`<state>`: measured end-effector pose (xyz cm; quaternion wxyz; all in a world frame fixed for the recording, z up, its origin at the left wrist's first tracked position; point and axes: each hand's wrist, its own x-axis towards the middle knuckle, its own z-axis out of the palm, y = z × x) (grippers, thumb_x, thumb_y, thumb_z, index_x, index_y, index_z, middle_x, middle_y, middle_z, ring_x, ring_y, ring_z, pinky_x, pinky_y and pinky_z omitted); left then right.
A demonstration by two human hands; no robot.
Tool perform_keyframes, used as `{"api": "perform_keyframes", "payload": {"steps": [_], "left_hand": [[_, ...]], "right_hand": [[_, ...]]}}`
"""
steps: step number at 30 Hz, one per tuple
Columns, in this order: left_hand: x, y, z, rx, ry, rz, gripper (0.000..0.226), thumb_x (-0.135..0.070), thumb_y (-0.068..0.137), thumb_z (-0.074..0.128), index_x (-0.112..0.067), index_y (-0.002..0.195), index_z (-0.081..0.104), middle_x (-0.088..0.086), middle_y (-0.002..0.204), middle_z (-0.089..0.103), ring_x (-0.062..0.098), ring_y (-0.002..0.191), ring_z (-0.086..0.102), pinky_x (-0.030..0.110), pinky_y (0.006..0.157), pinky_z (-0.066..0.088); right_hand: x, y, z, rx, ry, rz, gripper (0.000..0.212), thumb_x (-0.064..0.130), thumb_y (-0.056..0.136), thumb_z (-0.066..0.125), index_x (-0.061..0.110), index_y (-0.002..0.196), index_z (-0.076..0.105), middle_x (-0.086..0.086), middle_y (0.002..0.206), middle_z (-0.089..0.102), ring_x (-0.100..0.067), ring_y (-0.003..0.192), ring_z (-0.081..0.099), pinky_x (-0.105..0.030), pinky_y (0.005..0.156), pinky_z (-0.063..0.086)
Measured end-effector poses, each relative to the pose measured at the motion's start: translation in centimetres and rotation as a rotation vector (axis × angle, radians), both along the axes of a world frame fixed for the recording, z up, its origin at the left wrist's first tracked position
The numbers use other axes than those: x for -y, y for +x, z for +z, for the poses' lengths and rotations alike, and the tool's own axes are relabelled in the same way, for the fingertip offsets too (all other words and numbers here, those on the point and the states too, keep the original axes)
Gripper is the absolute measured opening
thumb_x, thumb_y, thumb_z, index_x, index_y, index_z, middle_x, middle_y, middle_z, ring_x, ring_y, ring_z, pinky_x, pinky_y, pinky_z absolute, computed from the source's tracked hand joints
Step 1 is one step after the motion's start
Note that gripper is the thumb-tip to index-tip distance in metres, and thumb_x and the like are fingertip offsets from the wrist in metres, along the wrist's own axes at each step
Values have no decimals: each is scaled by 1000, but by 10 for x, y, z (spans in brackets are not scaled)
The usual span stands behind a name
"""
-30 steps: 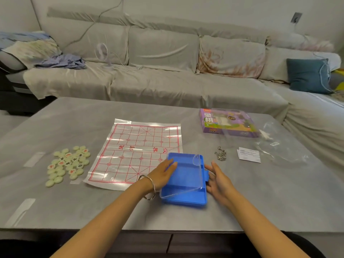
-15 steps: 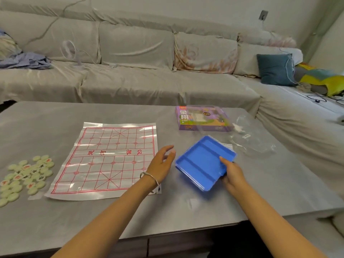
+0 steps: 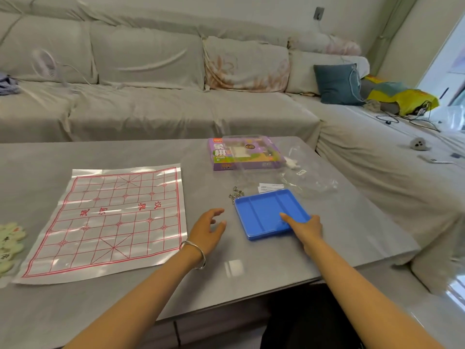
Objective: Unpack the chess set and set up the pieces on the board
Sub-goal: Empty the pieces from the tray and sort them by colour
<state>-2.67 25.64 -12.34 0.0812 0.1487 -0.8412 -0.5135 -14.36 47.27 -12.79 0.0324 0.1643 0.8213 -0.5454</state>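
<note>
A white sheet board with a red grid [image 3: 110, 220] lies flat on the grey table [image 3: 251, 268]. Several pale green round pieces [image 3: 10, 244] sit at the left edge of view. An empty blue tray [image 3: 264, 210] with a clear lid lies flat to the right of the board. My right hand [image 3: 303, 226] rests on the tray's near right corner, with its fingers laid over the lid. My left hand [image 3: 208, 229] hovers between board and tray, fingers relaxed, holding nothing.
A purple game box [image 3: 241, 154] stands behind the tray, with a clear plastic bag [image 3: 309, 177], a white paper slip [image 3: 270, 187] and small metal rings [image 3: 236, 193] beside it. A covered sofa [image 3: 176, 102] runs behind and to the right of the table.
The blue tray moved from in front of me to the right and now lies flat on the table. My left hand let go of it; the view turned right.
</note>
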Motion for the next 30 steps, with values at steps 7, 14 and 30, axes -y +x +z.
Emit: {"api": "perform_keyframes", "payload": {"steps": [7,14,30], "left_hand": [[28,15,0,-9,-144,40,39,-25,94,49,-19,132,43,4,141,41,22,130,38,37,106,33],[114,60,-3,94,-477,152,51,-34,94,46,-20,141,33,4,150,29,25,139,24,41,114,20],[168,125,-36,604,-779,102,70,-62,88,2,-27,146,-13,2,153,-22,30,141,-18,50,112,-10]], "right_hand": [[4,9,1,39,195,6,89,42,65,82,-1,130,38,-16,136,28,-34,116,43,-40,94,41],[69,45,4,-510,453,315,57,32,88,61,15,137,39,-6,153,19,-27,140,18,-43,111,21],[198,106,-27,-420,901,1289,107,82,53,-23,32,147,-10,7,156,-16,-16,144,-14,-40,115,-9]]}}
